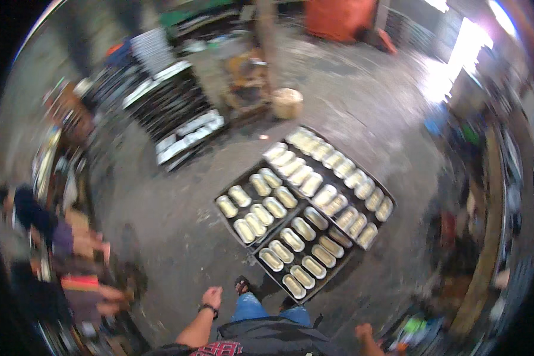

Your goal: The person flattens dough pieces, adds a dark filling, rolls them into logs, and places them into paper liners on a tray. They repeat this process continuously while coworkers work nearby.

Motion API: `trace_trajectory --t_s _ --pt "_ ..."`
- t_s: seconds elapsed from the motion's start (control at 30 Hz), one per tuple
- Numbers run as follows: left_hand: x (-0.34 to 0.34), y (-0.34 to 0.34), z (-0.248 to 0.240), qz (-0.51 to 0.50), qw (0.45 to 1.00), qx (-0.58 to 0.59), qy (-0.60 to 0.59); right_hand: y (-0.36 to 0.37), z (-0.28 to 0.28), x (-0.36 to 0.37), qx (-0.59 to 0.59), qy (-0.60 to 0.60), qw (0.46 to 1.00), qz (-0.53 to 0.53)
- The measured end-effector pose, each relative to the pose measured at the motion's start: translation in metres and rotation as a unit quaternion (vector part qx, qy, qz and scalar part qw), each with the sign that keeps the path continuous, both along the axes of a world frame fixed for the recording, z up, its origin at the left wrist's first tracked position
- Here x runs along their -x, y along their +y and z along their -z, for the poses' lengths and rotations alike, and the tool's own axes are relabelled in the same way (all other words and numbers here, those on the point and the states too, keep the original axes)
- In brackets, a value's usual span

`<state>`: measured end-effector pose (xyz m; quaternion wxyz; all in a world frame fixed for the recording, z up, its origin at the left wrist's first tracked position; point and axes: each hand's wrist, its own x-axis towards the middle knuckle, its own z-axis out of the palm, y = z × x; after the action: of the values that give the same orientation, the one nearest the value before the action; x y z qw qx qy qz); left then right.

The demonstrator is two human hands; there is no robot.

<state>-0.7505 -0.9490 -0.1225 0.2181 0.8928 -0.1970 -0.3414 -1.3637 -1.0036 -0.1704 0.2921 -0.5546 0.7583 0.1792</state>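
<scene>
I stand on a grey concrete floor above three dark baking trays [237, 225] laid side by side, each filled with several tins of pale dough [303, 175]. My left hand [212, 296], with a dark band at the wrist, hangs with its fingers curled in and holds nothing, near my sandalled foot [242, 285] at the closest tray's corner. My right hand [364, 331] is low at the picture's edge, closed, with nothing in it. Both hands are apart from the trays.
A rack of stacked dark trays [169, 113] stands at the back left. A round pale tub [287, 102] sits beyond the trays. Another person [71, 249] crouches at the left. Cluttered shelves [486, 225] line the right side. An orange bag [338, 18] is at the far back.
</scene>
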Motion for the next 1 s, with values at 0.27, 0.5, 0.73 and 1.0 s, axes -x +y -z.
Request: trace_trajectory --t_s 0.27,0.5,0.73,1.0 --pt "0.106 0.03 -0.004 0.156 0.974 0.161 0.029 -0.2 0.053 -0.056 0.027 -0.222 0.972 0.069" --pt "0.098 0.259 0.117 -0.327 0.942 -0.053 0.061 -0.277 0.059 -0.268 0.097 -0.218 0.907 -0.347" --pt "0.172 0.45 0.161 -0.534 0.793 -0.226 0.185 -0.154 0.089 -0.443 -0.057 -0.197 0.845 -0.494" --pt "0.127 0.465 0.148 -0.544 0.811 -0.144 0.158 -0.04 0.085 -0.588 -0.146 -0.143 0.759 -0.619"
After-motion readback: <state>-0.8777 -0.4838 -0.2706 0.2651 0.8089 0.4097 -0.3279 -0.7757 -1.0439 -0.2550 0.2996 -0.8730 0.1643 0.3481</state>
